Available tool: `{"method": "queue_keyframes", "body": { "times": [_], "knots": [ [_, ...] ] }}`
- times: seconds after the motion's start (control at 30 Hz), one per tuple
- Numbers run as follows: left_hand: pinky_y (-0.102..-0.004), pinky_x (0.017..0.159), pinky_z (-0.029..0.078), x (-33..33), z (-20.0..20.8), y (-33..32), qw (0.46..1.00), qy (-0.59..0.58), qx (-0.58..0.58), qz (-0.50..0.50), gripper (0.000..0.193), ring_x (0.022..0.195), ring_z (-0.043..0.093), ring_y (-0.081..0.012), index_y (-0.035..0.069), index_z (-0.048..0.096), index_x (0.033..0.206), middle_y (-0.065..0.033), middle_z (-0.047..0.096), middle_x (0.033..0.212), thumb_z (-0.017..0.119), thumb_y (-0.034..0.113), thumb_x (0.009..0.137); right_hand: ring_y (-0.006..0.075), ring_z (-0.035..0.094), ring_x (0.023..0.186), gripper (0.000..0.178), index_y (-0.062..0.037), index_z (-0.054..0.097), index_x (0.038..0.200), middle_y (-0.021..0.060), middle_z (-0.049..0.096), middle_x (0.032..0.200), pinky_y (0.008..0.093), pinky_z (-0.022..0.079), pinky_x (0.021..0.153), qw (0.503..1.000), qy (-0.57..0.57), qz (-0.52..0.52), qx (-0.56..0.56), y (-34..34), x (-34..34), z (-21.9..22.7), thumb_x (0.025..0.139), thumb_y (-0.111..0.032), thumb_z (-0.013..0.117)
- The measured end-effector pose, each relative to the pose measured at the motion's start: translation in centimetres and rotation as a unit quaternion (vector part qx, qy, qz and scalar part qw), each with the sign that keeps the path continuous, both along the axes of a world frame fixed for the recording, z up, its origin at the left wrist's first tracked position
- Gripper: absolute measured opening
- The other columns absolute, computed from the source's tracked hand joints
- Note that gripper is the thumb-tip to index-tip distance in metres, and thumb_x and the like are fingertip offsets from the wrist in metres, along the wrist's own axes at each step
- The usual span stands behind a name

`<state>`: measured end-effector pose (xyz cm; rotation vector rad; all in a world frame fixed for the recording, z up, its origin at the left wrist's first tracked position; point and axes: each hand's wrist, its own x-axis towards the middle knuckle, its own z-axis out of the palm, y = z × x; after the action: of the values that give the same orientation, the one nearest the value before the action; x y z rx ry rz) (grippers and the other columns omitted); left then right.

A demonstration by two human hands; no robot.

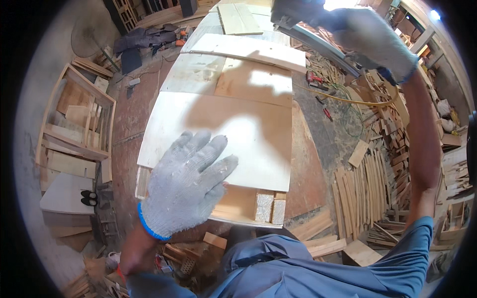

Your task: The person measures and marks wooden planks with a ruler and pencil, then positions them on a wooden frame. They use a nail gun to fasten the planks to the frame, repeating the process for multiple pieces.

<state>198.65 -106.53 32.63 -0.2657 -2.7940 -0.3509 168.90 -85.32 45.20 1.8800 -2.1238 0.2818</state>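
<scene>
A pale wooden panel (258, 159) lies over a wooden frame, whose block ends (264, 207) show at the near edge. My left hand (186, 186), in a grey knitted glove, rests on the panel's near left part with fingers stretched out. Raised at the upper right, my right hand (370, 42) wears a similar glove and is closed round a nail gun. The nail gun's long metal magazine (323, 47) slants down to the right above the panel's far side. From near my right wrist a yellow air hose (343, 99) loops away. The grip is blurred.
A loose white board (248, 49) lies across the far part of the work. Wood strips (365, 193) and offcuts cover the floor at right, near red-handled pliers (325, 110) and a red tool (315, 79). An open wooden frame (77, 116) leans at left, below a fan (89, 39).
</scene>
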Motion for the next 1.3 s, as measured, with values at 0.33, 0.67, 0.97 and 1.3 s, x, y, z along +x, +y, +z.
{"method": "queue_keyframes", "body": {
  "times": [0.33,0.67,0.97,1.3],
  "knots": [
    [-0.0577,0.117,0.038,0.0,0.1,-0.1,0.999,-0.022,0.031,0.015,0.036,0.135,0.056,-0.0428,0.009,0.075,0.118,-0.0188,0.065,0.138,0.067,0.017,0.084,0.009,0.063,0.062,0.051,-0.0019,0.065,0.107,0.0028,0.067,0.075,0.0256,0.053,0.058,0.837,-0.548,-0.006,-0.007,8.9,-3.6,-2.7,0.088,-0.048,0.078],
    [-0.0556,0.119,0.037,0.0,-0.2,-0.1,0.999,-0.013,0.023,0.028,0.039,0.136,0.056,-0.04,0.01,0.076,0.119,-0.0162,0.066,0.138,0.068,0.011,0.081,0.0136,0.063,0.068,0.03,-0.0029,0.07,0.103,0.0041,0.068,0.078,0.032,0.055,0.066,0.82,-0.507,-0.245,0.106,11.4,1.4,-3.8,0.075,-0.012,0.079],
    [-0.0551,0.119,0.037,0.2,-0.2,0.0,0.999,-0.02,0.027,0.028,0.039,0.136,0.055,-0.039,0.009,0.075,0.119,-0.0164,0.066,0.138,0.069,0.013,0.081,0.0112,0.06,0.067,0.027,-0.0056,0.07,0.103,0.0022,0.065,0.076,0.0311,0.051,0.062,0.809,-0.493,-0.275,0.166,8.0,2.9,-2.6,0.077,-0.008,0.076],
    [-0.0553,0.119,0.037,0.3,-0.4,-0.1,0.999,-0.001,0.028,0.024,0.038,0.136,0.056,-0.0402,0.008,0.075,0.119,-0.0179,0.067,0.136,0.069,0.013,0.082,0.0082,0.058,0.067,0.025,-0.0068,0.069,0.106,-0.0002,0.064,0.075,0.0299,0.05,0.06,0.857,-0.412,-0.25,0.182,7.2,1.4,-1.9,0.082,-0.01,0.077]
  ]
}}
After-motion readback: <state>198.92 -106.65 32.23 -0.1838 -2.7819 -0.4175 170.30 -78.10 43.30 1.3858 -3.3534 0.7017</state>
